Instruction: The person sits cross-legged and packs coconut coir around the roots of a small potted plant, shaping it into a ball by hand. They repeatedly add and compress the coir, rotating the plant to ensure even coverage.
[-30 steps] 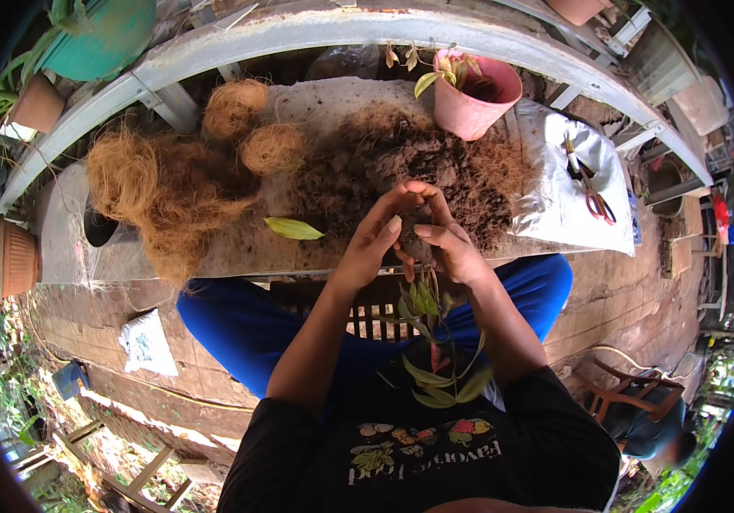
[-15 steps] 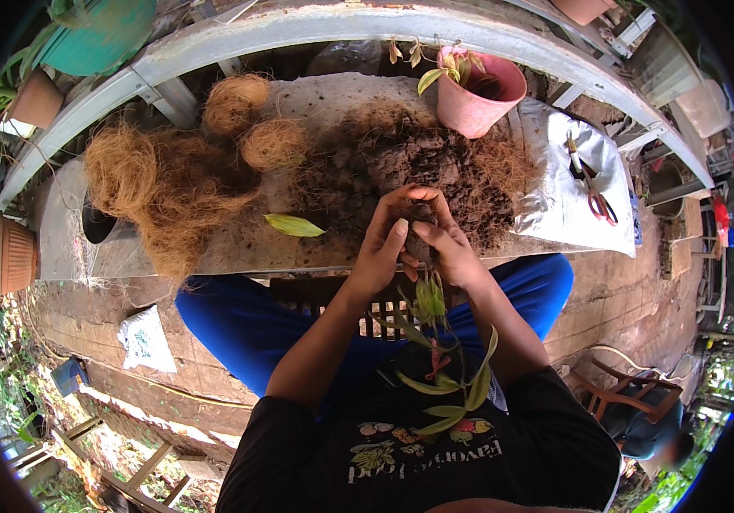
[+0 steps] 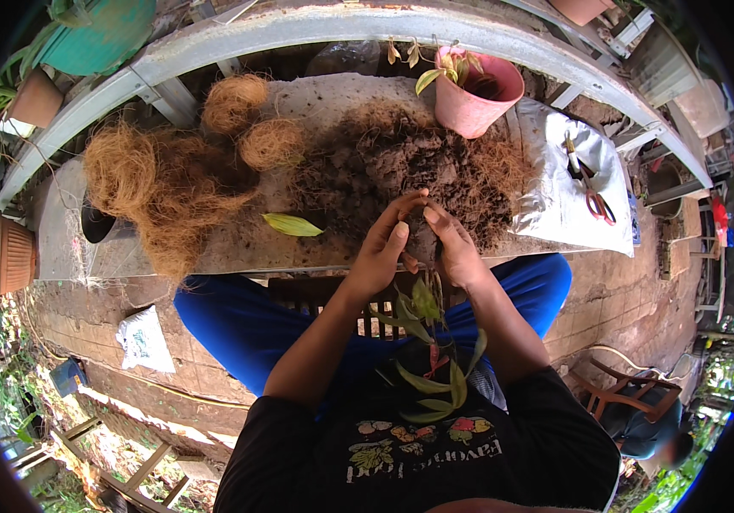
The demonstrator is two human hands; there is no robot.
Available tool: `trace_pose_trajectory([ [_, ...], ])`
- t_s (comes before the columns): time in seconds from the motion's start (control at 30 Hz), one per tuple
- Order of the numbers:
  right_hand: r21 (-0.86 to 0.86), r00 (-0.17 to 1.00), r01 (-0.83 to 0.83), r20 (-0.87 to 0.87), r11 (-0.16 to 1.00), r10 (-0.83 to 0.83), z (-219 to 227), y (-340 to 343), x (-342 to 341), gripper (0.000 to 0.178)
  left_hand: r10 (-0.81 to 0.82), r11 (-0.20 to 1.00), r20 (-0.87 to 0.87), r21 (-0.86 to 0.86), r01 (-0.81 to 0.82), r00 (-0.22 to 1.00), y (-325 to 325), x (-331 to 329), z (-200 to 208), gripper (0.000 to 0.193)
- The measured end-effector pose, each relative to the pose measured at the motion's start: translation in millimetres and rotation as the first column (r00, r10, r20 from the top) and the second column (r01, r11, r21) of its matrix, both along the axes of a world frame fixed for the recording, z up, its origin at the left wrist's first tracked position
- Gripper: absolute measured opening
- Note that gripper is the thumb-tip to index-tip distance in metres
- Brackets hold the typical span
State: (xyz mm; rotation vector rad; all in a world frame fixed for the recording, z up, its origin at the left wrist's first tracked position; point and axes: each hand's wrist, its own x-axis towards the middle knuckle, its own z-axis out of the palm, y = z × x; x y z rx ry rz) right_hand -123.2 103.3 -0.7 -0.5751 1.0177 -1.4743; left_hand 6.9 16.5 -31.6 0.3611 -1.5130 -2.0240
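Note:
Between my two hands sits the dark, soil-covered root ball (image 3: pixel 421 244) of a leafy plant. Its long green leaves (image 3: pixel 427 301) hang toward my lap, with a small red tie or strip (image 3: pixel 434 359) among the stems. My left hand (image 3: pixel 384 248) curls round the ball's left side, while my right hand (image 3: pixel 458 250) cups the right side, thumb raised on top. Fingertips meet at the far side; some are hidden. Just beyond lies a heap of dark soil (image 3: pixel 414 150) mixed with brown fibre. A single yellow-green leaf (image 3: pixel 293 225) rests left of my hands.
Brown coconut fibre (image 3: pixel 183 205) and fibre balls (image 3: pixel 271 144) cover the table's left part. A pink pot (image 3: pixel 480 96) with a plant stands behind the soil. Red-handled pruning shears (image 3: pixel 598 203) lie on a white sack (image 3: pixel 546 184) at right. A metal rail (image 3: pixel 324 28) crosses behind.
My right thumb has shifted up over the root ball and the fingers have spread a little. The hanging leaves have swung slightly to the left.

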Motion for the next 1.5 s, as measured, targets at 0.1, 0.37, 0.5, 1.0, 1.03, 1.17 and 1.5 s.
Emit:
trace_pose_trajectory([
  [0.1,-0.066,0.989,-0.119,-0.094,0.991,0.112,5,-3,-3,0.045,0.002,0.993,0.021,0.121,-0.004,1.000,4,1,4,0.060],
  [0.37,-0.170,0.914,-0.041,-0.404,0.985,-0.032,-6,-7,8,0.043,0.120,0.990,-0.063,0.078,-0.115,0.991,12,-2,-9,0.043],
  [0.5,-0.136,0.910,-0.088,-0.414,0.987,0.024,1,-6,6,0.039,0.105,0.990,-0.050,0.096,-0.100,0.993,13,1,-11,0.041],
  [1.0,-0.206,0.852,0.022,-0.507,0.978,-0.126,-7,-11,7,0.017,0.018,1.000,-0.018,-0.009,-0.018,1.000,4,0,-7,0.050],
  [1.03,-0.188,0.869,0.024,-0.482,0.982,-0.114,-11,-9,5,0.018,0.018,1.000,-0.002,-0.009,-0.018,1.000,5,-1,-5,0.051],
  [1.17,-0.169,0.948,0.058,-0.301,0.984,-0.108,-7,-10,2,0.024,0.063,0.991,-0.045,0.120,-0.057,0.997,6,-5,-9,0.057],
  [1.5,-0.170,0.869,0.232,-0.407,0.958,-0.283,28,-7,-22,0.059,0.319,0.929,0.058,-0.219,-0.299,0.946,-23,23,35,0.057],
])
